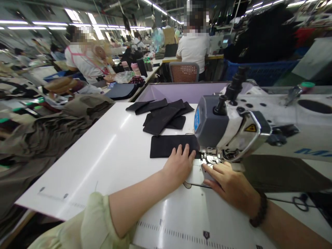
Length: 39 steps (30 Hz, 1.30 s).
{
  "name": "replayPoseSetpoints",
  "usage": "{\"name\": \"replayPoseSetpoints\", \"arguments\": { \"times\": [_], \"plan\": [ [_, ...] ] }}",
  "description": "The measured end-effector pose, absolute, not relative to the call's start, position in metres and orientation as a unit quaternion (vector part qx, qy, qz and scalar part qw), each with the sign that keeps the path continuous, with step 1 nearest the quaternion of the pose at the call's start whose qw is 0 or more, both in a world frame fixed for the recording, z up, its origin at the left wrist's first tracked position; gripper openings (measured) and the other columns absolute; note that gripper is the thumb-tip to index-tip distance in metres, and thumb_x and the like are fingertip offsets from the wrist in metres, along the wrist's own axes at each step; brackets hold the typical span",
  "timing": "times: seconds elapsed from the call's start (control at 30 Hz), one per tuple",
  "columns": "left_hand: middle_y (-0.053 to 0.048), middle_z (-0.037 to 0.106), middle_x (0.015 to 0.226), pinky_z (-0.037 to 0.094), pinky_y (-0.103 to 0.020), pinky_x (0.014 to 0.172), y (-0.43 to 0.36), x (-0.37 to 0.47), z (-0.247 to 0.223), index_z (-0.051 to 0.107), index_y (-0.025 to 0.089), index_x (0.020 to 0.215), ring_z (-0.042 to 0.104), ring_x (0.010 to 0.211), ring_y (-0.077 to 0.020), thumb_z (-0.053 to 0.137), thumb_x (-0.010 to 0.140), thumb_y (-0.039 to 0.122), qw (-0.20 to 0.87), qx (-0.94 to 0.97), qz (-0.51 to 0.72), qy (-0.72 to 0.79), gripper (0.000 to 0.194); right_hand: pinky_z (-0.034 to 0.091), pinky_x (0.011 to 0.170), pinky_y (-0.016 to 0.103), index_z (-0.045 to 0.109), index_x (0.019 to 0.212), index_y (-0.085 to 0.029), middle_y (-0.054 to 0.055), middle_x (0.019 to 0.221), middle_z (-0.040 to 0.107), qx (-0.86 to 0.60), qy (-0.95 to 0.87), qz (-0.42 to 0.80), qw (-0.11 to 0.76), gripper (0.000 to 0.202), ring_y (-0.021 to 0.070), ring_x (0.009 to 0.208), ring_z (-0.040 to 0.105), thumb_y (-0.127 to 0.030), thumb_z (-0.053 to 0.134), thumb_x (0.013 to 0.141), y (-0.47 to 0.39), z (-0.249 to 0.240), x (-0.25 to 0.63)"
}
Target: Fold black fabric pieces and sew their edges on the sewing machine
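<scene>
Flat on the white table lies a folded black fabric piece (163, 146), its right end by the needle area of a sewing machine (211, 121). My left hand (180, 166) rests with spread fingers on the lower right part of that piece. Just right of it, my right hand (228, 183) lies beside the metal presser foot (211, 158), fingers stretched out over the needle plate and holding nothing that I can see. The machine head partly hides the fabric's right end. Behind the piece, several similar black fabric pieces (164, 119) lie in a loose pile.
Dark olive fabric (282, 173) lies under the machine arm at right, near small scissors (301, 202). More olive cloth (52, 138) is heaped left of the white table (103, 173). Beyond a purple panel (173, 91), a person in white (193, 48) sits on a chair (184, 72).
</scene>
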<state>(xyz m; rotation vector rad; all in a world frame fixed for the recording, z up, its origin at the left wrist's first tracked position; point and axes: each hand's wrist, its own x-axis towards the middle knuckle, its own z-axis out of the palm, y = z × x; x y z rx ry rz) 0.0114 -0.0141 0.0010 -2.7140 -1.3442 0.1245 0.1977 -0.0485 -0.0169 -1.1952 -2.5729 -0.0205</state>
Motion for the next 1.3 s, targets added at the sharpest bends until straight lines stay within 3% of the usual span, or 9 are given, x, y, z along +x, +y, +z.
{"name": "replayPoseSetpoints", "arguments": {
  "times": [0.17,0.23,0.33,0.4,0.47,0.53,0.67,0.9,1.3],
  "plan": [
    [-0.018,0.057,0.105,0.047,-0.036,0.073,0.000,-0.030,0.041,0.024,0.010,0.132,0.058,0.091,-0.0255,0.036,0.075,-0.003,-0.074,-0.837,0.055,-0.539,0.060,0.043,0.065,0.028,0.058,0.104,-0.014,0.006,0.079,0.062,-0.411,-0.891,0.055,0.184,0.030,0.0159,0.071,0.057,-0.030,0.039,0.087,-0.050,-0.012,0.203],
    [-0.012,0.061,0.094,0.047,-0.035,0.071,0.001,-0.051,0.064,0.021,0.013,0.133,0.060,0.083,-0.0228,0.039,0.072,-0.001,-0.199,-0.791,-0.055,-0.576,0.066,0.042,0.062,0.026,0.059,0.102,-0.014,0.006,0.078,0.062,-0.408,-0.888,0.072,0.199,0.029,0.0144,0.069,0.056,-0.028,0.039,0.087,-0.050,-0.009,0.204],
    [-0.007,0.062,0.089,0.048,-0.032,0.072,-0.009,-0.069,0.076,0.016,0.015,0.134,0.060,0.080,-0.0178,0.040,0.073,0.004,-0.441,-0.713,-0.252,-0.483,0.066,0.041,0.062,0.026,0.061,0.099,-0.015,0.006,0.075,0.061,-0.401,-0.888,0.082,0.209,0.028,0.0136,0.066,0.054,-0.027,0.038,0.087,-0.051,-0.007,0.205],
    [-0.009,0.060,0.093,0.048,-0.034,0.073,-0.021,-0.072,0.064,0.016,0.013,0.134,0.060,0.079,-0.0173,0.041,0.076,0.008,-0.504,-0.664,-0.294,-0.467,0.063,0.039,0.063,0.026,0.061,0.097,-0.016,0.005,0.073,0.060,-0.395,-0.890,0.089,0.211,0.028,0.0135,0.066,0.053,-0.027,0.037,0.088,-0.052,-0.006,0.205],
    [-0.013,0.057,0.103,0.048,-0.038,0.074,-0.032,-0.070,0.043,0.019,0.012,0.133,0.059,0.084,-0.0196,0.044,0.077,0.011,-0.443,-0.673,-0.279,-0.523,0.062,0.038,0.062,0.026,0.062,0.093,-0.016,0.005,0.071,0.059,-0.389,-0.892,0.096,0.210,0.029,0.0135,0.065,0.051,-0.028,0.036,0.088,-0.053,-0.005,0.204],
    [-0.015,0.050,0.113,0.046,-0.043,0.081,-0.042,-0.067,0.025,0.032,0.012,0.128,0.055,0.095,-0.0232,0.046,0.076,0.010,-0.282,-0.743,-0.230,-0.561,0.054,0.036,0.061,0.027,0.063,0.086,-0.017,0.004,0.068,0.057,-0.383,-0.895,0.100,0.208,0.030,0.0135,0.064,0.049,-0.029,0.037,0.088,-0.054,-0.005,0.204],
    [-0.012,0.050,0.114,0.044,-0.038,0.086,-0.063,-0.049,0.013,0.051,0.013,0.110,0.050,0.102,-0.0217,0.039,0.082,0.008,-0.072,-0.888,-0.129,-0.435,0.030,0.033,0.059,0.027,0.062,0.069,-0.017,0.003,0.063,0.053,-0.363,-0.902,0.095,0.211,0.033,0.0132,0.062,0.045,-0.031,0.038,0.087,-0.056,-0.004,0.203],
    [-0.013,0.055,0.109,0.038,-0.034,0.093,-0.067,-0.002,0.005,0.052,0.006,0.107,0.049,0.105,-0.0225,0.045,0.086,0.033,0.023,-0.949,-0.078,-0.304,0.034,0.033,0.061,0.029,0.062,0.083,-0.014,0.003,0.065,0.054,-0.290,-0.933,0.101,0.188,0.032,0.0140,0.063,0.045,-0.031,0.036,0.088,-0.060,-0.003,0.202],
    [-0.012,0.051,0.115,0.035,-0.034,0.097,-0.006,0.006,-0.001,0.050,0.009,0.106,0.043,0.113,-0.0207,0.045,0.086,0.024,-0.061,-0.940,-0.099,-0.321,0.025,0.038,0.063,0.029,0.061,0.095,-0.011,0.006,0.069,0.057,-0.374,-0.910,0.040,0.176,0.026,0.0153,0.066,0.053,-0.027,0.043,0.085,-0.054,-0.007,0.198]
  ]
}}
